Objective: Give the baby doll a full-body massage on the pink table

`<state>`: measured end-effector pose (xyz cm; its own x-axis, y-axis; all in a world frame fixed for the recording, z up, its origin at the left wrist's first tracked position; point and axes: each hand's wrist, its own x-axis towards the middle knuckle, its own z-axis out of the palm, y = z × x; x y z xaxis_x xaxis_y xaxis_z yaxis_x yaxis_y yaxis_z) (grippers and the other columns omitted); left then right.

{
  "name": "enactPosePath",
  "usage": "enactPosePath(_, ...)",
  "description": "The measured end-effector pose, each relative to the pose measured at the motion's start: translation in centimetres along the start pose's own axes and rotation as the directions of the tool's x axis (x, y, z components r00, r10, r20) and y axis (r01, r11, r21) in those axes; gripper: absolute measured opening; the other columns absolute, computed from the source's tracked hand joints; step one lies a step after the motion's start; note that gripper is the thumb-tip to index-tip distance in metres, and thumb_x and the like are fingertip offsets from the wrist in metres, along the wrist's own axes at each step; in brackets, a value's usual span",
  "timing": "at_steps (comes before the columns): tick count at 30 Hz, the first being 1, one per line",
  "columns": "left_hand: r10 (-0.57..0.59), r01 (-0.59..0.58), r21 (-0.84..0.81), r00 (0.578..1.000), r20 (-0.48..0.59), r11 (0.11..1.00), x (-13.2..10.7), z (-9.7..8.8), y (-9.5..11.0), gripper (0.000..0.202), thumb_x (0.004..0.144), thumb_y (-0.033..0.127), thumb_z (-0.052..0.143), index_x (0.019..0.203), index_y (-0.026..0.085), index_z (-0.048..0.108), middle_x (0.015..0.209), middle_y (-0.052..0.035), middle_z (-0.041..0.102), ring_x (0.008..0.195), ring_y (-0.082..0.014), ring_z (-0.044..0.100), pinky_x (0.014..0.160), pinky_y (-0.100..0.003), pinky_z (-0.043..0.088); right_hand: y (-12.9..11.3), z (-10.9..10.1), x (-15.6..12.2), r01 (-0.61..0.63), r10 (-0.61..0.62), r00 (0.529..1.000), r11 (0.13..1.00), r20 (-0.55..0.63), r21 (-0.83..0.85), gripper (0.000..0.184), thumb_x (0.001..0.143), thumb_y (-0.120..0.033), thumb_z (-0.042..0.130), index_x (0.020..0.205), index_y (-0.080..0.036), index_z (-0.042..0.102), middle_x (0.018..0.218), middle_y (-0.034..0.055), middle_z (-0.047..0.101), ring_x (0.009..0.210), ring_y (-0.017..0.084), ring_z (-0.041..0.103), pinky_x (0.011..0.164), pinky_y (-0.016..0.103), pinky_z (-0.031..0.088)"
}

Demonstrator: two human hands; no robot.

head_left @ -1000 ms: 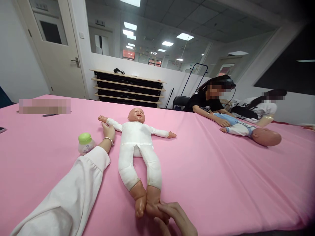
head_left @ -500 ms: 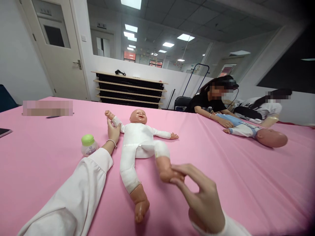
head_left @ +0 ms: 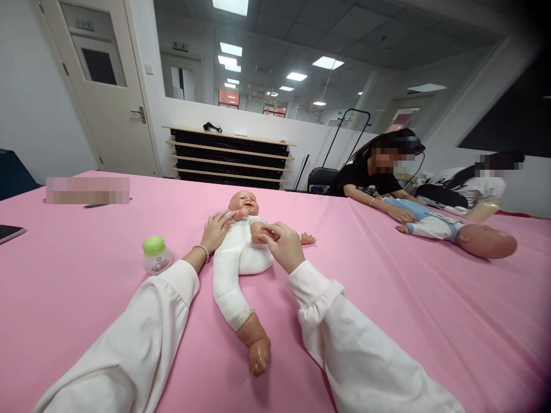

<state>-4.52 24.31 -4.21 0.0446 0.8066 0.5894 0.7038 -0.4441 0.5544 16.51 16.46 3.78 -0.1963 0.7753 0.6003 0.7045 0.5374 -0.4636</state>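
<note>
A baby doll (head_left: 239,269) in a white bodysuit lies on its back on a pink-covered table (head_left: 365,310). My left hand (head_left: 215,232) rests over the doll's arm, which is folded in towards its chin. My right hand (head_left: 279,244) pinches the doll's bare foot (head_left: 258,232), with that leg bent up against the doll's chest. The other leg stays stretched towards me. A green-capped bottle (head_left: 154,255) stands just left of my left wrist, untouched.
At the right, a seated person's hand rests on a second doll (head_left: 447,229) in blue and white clothes, with another person beyond. A phone (head_left: 8,232) and a pen (head_left: 97,205) lie at the far left. A shelf unit (head_left: 228,155) stands behind the table.
My right hand has pushed the doll's foot up towards its chest, bending the leg. My left hand has moved up the doll's arm, and that arm now folds inward.
</note>
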Motion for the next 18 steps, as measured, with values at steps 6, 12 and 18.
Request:
enactPosePath(6, 0.000, 0.000, -0.011, 1.000, 0.009, 1.000, 0.0, -0.2, 0.1, 0.042, 0.087, 0.037, 0.035, 0.126, 0.031, 0.050, 0.132, 0.0017, 0.046, 0.122, -0.0177, 0.038, 0.110, -0.037, 0.025, 0.0, -0.9, -0.3, -0.048, 0.048, 0.999, 0.998, 0.017, 0.027, 0.017, 0.074, -0.021, 0.061, 0.089, -0.016, 0.068, 0.084, 0.0043, 0.064, 0.074, 0.011, 0.056, 0.071, 0.025, 0.046)
enactPosePath(12, -0.211, 0.140, -0.297, 0.952, -0.221, 0.944, 0.0, -0.3, -1.0, 0.051, 0.090, 0.044, 0.027, 0.136, 0.026, 0.035, 0.139, -0.0012, 0.038, 0.129, -0.0151, 0.035, 0.113, -0.035, 0.024, -0.1, -3.8, -5.0, 0.106, -0.106, 0.994, 0.994, 0.002, -0.006, 0.013, 0.076, -0.022, 0.060, 0.086, -0.013, 0.063, 0.083, 0.0040, 0.062, 0.071, 0.009, 0.056, 0.066, 0.022, 0.048)
enactPosePath(18, -0.440, 0.203, -0.631, 0.864, -0.246, 0.749, 0.3, 0.0, -2.1, 0.061, 0.088, 0.050, 0.027, 0.141, 0.022, 0.023, 0.146, -0.0027, 0.025, 0.135, -0.0129, 0.027, 0.114, -0.029, 0.026, -2.2, -6.6, -13.3, 0.180, -0.180, 0.984, 0.979, 0.000, -0.098, 0.018, 0.079, -0.015, 0.055, 0.097, -0.016, 0.058, 0.076, 0.0015, 0.056, 0.065, 0.006, 0.054, 0.060, 0.017, 0.048)
